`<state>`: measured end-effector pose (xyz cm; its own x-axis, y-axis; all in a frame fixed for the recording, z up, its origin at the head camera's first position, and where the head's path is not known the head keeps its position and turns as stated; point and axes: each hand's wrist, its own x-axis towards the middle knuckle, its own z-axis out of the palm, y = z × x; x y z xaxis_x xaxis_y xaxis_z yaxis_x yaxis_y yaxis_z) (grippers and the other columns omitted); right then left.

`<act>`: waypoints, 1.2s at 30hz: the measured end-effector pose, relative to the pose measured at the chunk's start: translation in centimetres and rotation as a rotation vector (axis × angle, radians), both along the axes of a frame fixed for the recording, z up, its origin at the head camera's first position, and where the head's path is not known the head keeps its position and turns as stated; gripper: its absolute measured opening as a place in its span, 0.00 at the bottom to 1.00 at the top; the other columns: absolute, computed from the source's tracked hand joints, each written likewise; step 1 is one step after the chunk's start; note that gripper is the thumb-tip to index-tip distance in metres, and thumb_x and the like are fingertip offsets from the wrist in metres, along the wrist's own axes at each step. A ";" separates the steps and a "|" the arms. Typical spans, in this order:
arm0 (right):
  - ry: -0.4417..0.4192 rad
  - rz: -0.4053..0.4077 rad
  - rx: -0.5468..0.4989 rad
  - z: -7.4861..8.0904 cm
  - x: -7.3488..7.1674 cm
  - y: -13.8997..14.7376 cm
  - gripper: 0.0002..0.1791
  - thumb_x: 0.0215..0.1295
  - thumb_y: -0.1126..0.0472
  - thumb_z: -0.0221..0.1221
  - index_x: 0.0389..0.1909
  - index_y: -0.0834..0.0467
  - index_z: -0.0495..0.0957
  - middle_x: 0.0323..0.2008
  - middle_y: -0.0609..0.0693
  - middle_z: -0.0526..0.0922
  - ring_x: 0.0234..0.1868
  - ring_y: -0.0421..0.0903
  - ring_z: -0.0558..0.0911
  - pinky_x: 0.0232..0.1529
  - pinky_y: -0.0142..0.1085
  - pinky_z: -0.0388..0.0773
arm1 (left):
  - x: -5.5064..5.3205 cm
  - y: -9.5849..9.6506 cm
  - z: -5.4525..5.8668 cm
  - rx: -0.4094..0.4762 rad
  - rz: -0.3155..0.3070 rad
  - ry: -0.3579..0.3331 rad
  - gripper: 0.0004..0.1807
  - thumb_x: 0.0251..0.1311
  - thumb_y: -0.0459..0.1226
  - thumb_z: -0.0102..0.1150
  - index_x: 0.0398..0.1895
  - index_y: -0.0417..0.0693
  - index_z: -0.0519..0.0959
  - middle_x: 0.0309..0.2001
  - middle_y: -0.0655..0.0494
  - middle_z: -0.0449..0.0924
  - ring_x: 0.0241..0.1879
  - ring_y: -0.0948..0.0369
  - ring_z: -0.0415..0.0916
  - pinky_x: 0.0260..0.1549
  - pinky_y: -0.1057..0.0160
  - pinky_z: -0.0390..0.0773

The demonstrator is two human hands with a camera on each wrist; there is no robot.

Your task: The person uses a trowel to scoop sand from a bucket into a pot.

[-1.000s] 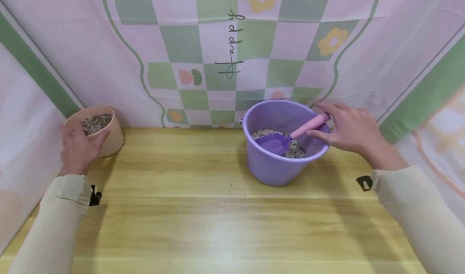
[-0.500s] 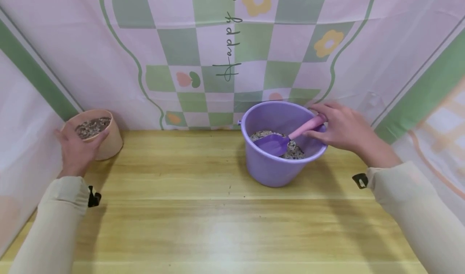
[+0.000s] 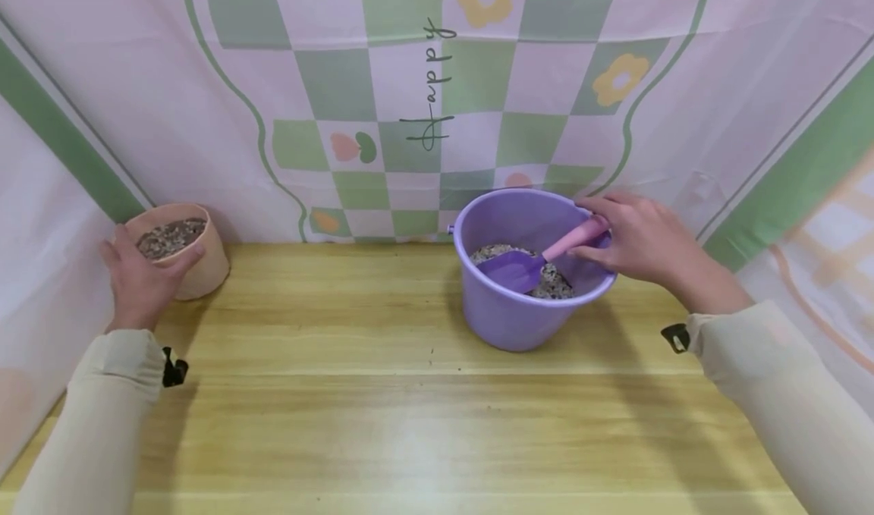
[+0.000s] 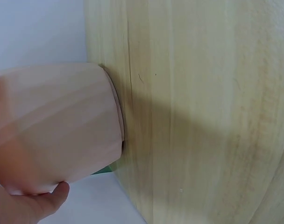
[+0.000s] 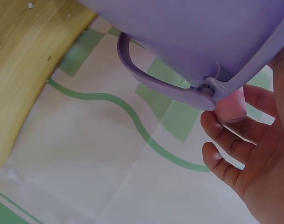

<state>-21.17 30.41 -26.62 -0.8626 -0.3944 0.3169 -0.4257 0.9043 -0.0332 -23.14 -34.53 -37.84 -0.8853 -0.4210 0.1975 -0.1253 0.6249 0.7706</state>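
Observation:
At the far left of the head view, my left hand [image 3: 142, 278] holds a peach-coloured pot [image 3: 210, 263] by its side, thumb and fingers spread around it near the rim. Speckled grainy material [image 3: 171, 238] fills the pot, which stands upright on the table. On the right, a purple bucket [image 3: 508, 321] contains similar grains [image 3: 554, 284]. A toy shovel [image 3: 508, 270] with purple blade and pink handle leans in it. My right hand [image 3: 652, 238] grips the handle's end at the bucket's rim. The right wrist view shows the pink handle end [image 5: 231, 106] among my fingers.
A wooden table [image 3: 328, 416] carries both containers, with a few dark specks between them. Behind it hangs a checked, flowered cloth [image 3: 471, 83], and cloth panels rise at both sides. The bucket's purple carrying handle [image 5: 156, 84] hangs down on its outer side.
The left hand's fingers have shifted slightly outward on the pot, uncovering more of the grains. The right hand has closed in a little on the shovel's handle. Pot, bucket and shovel stay put.

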 end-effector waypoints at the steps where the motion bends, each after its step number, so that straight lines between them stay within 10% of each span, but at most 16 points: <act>1: 0.001 0.007 -0.003 0.0 0.0 -0.1 0.40 0.44 0.52 0.79 0.59 0.62 0.78 0.51 0.67 0.80 0.50 0.68 0.79 0.42 0.64 0.78 | 0.0 0.0 0.0 0.000 0.007 0.007 0.64 0.52 0.59 0.70 0.80 0.54 0.35 0.74 0.36 0.37 0.70 0.34 0.48 0.71 0.39 0.52; 36: 0.034 0.288 0.196 0.1 0.8 -2.0 0.07 0.60 0.61 0.69 0.40 0.54 0.87 0.27 0.48 0.77 0.33 0.51 0.75 0.40 0.49 0.73 | 0.0 -0.8 -0.9 -0.020 -0.016 0.032 0.62 0.52 0.59 0.70 0.80 0.50 0.41 0.72 0.38 0.44 0.70 0.36 0.51 0.70 0.38 0.53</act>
<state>-20.41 28.43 -26.55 -0.6971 -0.6764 0.2380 -0.6622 0.7346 0.1480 -23.17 -35.31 -38.69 -0.8849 -0.4025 0.2342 -0.0906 0.6422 0.7611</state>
